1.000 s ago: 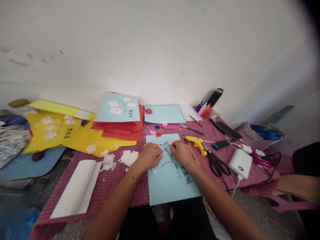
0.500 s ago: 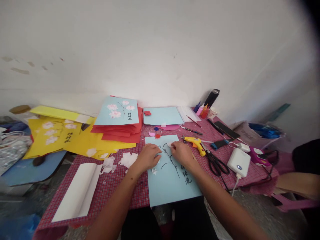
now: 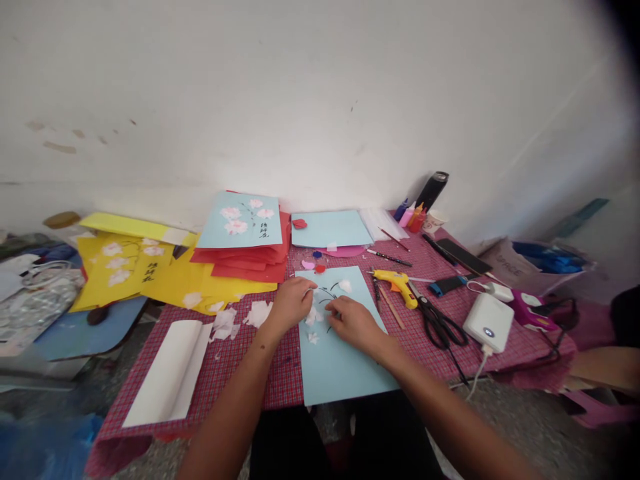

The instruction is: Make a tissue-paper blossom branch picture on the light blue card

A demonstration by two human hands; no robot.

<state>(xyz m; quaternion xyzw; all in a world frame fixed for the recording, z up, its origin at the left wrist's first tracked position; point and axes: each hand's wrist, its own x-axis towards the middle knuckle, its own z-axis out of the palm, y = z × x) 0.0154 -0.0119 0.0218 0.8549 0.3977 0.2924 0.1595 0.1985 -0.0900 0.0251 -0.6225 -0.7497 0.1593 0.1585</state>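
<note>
A light blue sheet (image 3: 345,380) with black painted branches lies before me. My left hand (image 3: 294,303) is at its upper left edge, fingertips pinched together; whatever is in them is too small to make out. My right hand (image 3: 353,323) rests over the middle of the sheet with curled fingers, covering part of the branches and the lettering. Between the hands are crumpled white tissue pieces (image 3: 313,315), close to the right fingertips. A smaller tissue scrap (image 3: 313,339) lies lower on the sheet. A white tissue tuft (image 3: 345,285) sits by the upper right branch.
Torn white tissue (image 3: 225,324) and a folded white sheet (image 3: 167,373) lie left on the checked cloth. Right are a yellow glue gun (image 3: 396,285), black scissors (image 3: 440,323) and a white power bank (image 3: 489,322). Behind stands a red paper stack (image 3: 250,265) topped by a flower picture.
My right hand has moved left and down from the upper right branch, uncovering the white tissue tuft there. My left hand stays near the upper left edge. The view has shifted slightly.
</note>
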